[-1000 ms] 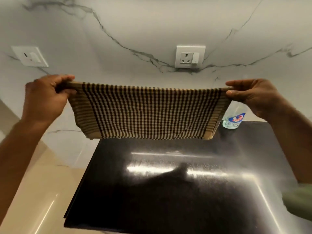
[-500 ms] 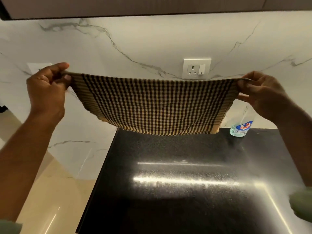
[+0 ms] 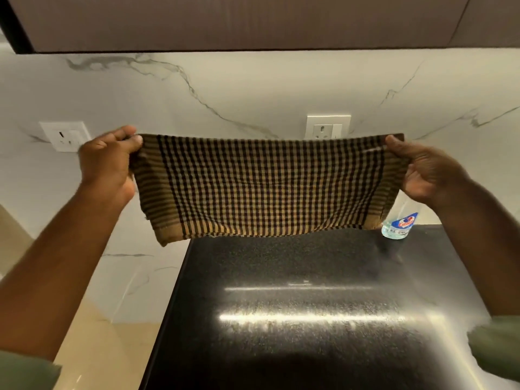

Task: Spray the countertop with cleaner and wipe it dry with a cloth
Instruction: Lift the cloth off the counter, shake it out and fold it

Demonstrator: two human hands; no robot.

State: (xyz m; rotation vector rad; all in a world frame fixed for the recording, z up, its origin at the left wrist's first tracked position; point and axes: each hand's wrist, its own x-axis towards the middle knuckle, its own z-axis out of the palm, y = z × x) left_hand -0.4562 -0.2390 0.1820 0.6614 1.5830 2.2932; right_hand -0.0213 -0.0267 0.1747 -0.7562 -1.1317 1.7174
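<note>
A tan and black checked cloth [image 3: 267, 187] hangs stretched flat in the air above the far edge of the black speckled countertop [image 3: 295, 319]. My left hand [image 3: 108, 161] pinches its upper left corner and my right hand [image 3: 427, 170] pinches its upper right corner. The clear cleaner bottle [image 3: 398, 225] with a blue and red label stands on the countertop at the back right, partly hidden behind the cloth and my right hand. The countertop shines with bright light streaks.
A white marble wall runs behind the counter, with a socket plate [image 3: 327, 128] above the cloth and a switch plate [image 3: 66, 135] at the left. A dark cabinet [image 3: 253, 21] hangs overhead. The counter's left edge drops to a beige floor [image 3: 92, 347].
The view has tilted up, so the overhead cabinet now shows. Both hands still hold the cloth taut; the cloth sits lower against the wall socket.
</note>
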